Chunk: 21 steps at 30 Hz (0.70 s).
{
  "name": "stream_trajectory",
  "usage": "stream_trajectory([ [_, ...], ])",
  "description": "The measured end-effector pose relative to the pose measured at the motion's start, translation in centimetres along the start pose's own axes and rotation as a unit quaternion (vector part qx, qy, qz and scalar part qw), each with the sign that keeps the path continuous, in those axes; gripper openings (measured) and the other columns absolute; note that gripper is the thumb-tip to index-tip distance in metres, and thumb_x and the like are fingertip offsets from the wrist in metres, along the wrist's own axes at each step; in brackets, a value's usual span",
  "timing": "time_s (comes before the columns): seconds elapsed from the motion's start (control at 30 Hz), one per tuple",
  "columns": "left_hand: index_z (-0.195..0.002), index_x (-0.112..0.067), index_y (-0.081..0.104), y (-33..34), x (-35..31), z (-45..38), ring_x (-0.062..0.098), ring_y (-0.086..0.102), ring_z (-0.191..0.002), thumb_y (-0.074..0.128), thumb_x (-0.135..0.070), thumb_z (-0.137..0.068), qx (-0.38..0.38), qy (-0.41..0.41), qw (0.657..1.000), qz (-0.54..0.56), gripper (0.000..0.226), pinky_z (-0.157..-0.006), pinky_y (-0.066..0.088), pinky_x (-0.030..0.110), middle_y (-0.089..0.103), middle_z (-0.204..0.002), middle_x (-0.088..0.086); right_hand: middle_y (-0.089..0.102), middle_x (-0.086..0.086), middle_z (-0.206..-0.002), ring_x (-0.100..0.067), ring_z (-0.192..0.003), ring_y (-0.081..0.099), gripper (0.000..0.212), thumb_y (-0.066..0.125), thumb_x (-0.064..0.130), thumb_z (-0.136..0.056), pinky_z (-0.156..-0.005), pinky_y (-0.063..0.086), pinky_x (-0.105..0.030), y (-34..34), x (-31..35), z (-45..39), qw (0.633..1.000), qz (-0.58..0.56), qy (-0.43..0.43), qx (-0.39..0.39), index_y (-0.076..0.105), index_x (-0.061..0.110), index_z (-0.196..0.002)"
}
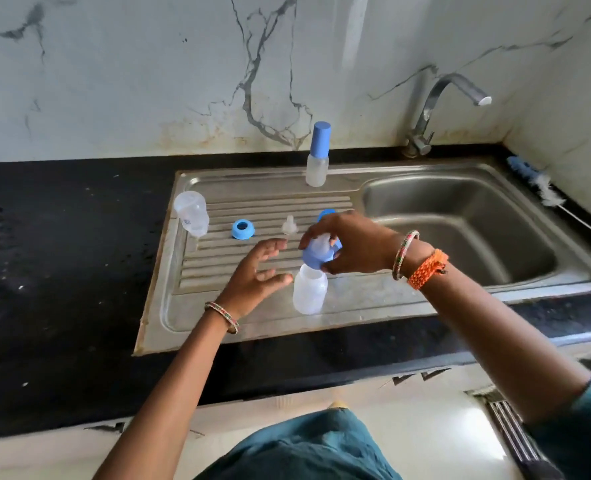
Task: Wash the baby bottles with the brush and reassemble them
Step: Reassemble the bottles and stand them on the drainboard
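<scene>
Collar meets bottle at the sink

Right hand (pixel 346 242) grips a blue collar (pixel 316 259) atop the bottle (pixel 309 292) on the drainboard (pixel 252 206); left hand (pixel 257 275), released, hovers beside the bottle.

— What surrounds the sink (pixel 460 216)?

— A black bench (pixel 62 271), speckled with pale flecks to the left of the sink.

— And behind the sink?

— A white marble wall (pixel 148 64) with grey veins and rusty stains low down. A chrome tap (pixel 439 109) stands at the sink's back edge, its spout curving right.

— Anything nearer than the sink?

— A pale floor (pixel 425 438), and a dark grille (pixel 508 431) at the lower right.
</scene>
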<state>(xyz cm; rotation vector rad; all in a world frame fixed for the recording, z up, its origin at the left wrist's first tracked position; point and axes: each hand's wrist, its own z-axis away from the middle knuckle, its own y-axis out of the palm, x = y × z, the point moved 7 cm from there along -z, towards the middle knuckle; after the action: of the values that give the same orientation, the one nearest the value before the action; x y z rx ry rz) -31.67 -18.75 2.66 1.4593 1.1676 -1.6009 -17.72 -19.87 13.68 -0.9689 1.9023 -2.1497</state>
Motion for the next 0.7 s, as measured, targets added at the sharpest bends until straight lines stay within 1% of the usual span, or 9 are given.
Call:
stream_trajectory([
  [0.1, -0.129, -0.041, 0.031, 2.1, 1.3, 0.7, -0.006, 0.034, -0.130, 0.080, -0.041, -0.055, 0.050, -0.009, 0.999, -0.010, 0.089, -0.104, 0.031, 0.015, 0.040, -0.138, -0.019, 0.067, 0.001, -0.113, -0.011, -0.100, 0.059, 0.044, 0.077, 0.007, -0.070, -0.085, 0.039, -0.016, 1.3, 0.4, -0.4, 0.999, 0.026, -0.021, 0.036, 0.068, 0.017, -0.112],
  [0.2, -0.126, -0.047, 0.037, 3.9, 0.6, 0.1, -0.003, 0.045, -0.124, 0.082, -0.039, -0.060, 0.047, 0.029, 0.996, -0.070, 0.080, -0.104, 0.034, 0.017, 0.049, -0.133, -0.019, 0.066, 0.002, -0.113, -0.006, -0.094, 0.052, 0.045, 0.078, 0.008, -0.069, -0.084, 0.038, -0.017, 1.6, 0.1, -0.3, 0.999, 0.032, -0.006, 0.039, 0.068, 0.018, -0.112],
  [0.27, -0.120, -0.040, 0.050, 3.9, 0.9, 0.4, 0.001, 0.056, -0.114, 0.084, -0.028, -0.065, 0.010, 0.031, 0.997, -0.067, 0.066, -0.101, 0.043, 0.025, 0.061, -0.122, -0.013, 0.066, 0.003, -0.112, -0.008, -0.096, 0.054, 0.044, 0.077, 0.011, -0.070, -0.083, 0.041, -0.020, 2.7, 0.5, -0.7, 0.997, 0.041, -0.006, 0.061, 0.067, 0.020, -0.112],
  [0.4, -0.111, -0.031, 0.059, 3.9, 1.6, 0.3, 0.005, 0.062, -0.106, 0.086, -0.019, -0.066, -0.013, 0.011, 0.999, -0.041, 0.054, -0.095, 0.047, 0.025, 0.067, -0.112, -0.008, 0.064, 0.000, -0.102, -0.019, -0.089, 0.060, 0.040, 0.071, 0.045, -0.077, -0.072, 0.046, -0.031, 2.9, -0.1, -0.5, 0.987, 0.144, 0.054, 0.052, 0.061, 0.022, -0.107],
  [0.47, -0.112, -0.025, 0.060, 3.9, 1.9, 0.3, 0.008, 0.062, -0.107, 0.085, -0.016, -0.065, -0.012, 0.005, 1.000, -0.023, 0.054, -0.096, 0.048, 0.028, 0.068, -0.114, -0.005, 0.063, -0.002, -0.102, -0.021, -0.081, 0.056, 0.055, 0.058, 0.064, -0.079, -0.068, 0.040, -0.030, 3.1, -0.3, -0.6, 0.961, 0.263, 0.072, 0.054, 0.057, 0.019, -0.111],
  [0.5, -0.112, -0.023, 0.060, 3.9, 2.1, 0.3, 0.008, 0.062, -0.108, 0.085, -0.015, -0.064, -0.016, 0.000, 1.000, -0.013, 0.054, -0.097, 0.048, 0.028, 0.067, -0.114, -0.004, 0.061, -0.002, -0.107, -0.021, -0.085, 0.055, 0.064, 0.056, 0.068, -0.078, -0.068, 0.040, -0.031, 3.4, -0.4, -0.6, 0.959, 0.267, 0.072, 0.064, 0.053, 0.019, -0.119],
  [0.57, -0.112, -0.024, 0.060, 3.9, 2.2, 0.3, 0.006, 0.061, -0.109, 0.087, -0.016, -0.063, -0.028, -0.007, 0.999, -0.016, 0.056, -0.097, 0.047, 0.022, 0.067, -0.115, -0.005, 0.049, -0.004, -0.123, -0.023, -0.103, 0.051, 0.081, 0.069, 0.055, -0.075, -0.078, 0.046, -0.035, 3.9, -0.1, -0.4, 0.982, 0.160, 0.051, 0.083, 0.033, 0.021, -0.138],
  [0.63, -0.112, -0.028, 0.058, 3.9, 2.1, 0.3, 0.005, 0.059, -0.110, 0.087, -0.017, -0.064, -0.035, -0.007, 0.999, -0.032, 0.057, -0.094, 0.045, 0.016, 0.066, -0.115, -0.007, 0.042, -0.006, -0.127, -0.024, -0.113, 0.047, 0.087, 0.075, 0.023, -0.073, -0.089, 0.048, -0.038, 3.7, 0.2, -0.1, 0.995, 0.043, 0.021, 0.090, 0.021, 0.025, -0.142],
  [0.7, -0.111, -0.028, 0.058, 3.8, 2.0, 0.3, 0.004, 0.060, -0.108, 0.086, -0.015, -0.064, -0.036, -0.006, 0.999, -0.035, 0.056, -0.091, 0.044, 0.012, 0.066, -0.113, -0.007, 0.051, -0.009, -0.120, -0.023, -0.103, 0.054, 0.083, 0.069, 0.008, -0.075, -0.080, 0.051, -0.034, 3.5, 0.1, 0.1, 0.995, 0.034, 0.016, 0.090, 0.020, 0.023, -0.141],
])
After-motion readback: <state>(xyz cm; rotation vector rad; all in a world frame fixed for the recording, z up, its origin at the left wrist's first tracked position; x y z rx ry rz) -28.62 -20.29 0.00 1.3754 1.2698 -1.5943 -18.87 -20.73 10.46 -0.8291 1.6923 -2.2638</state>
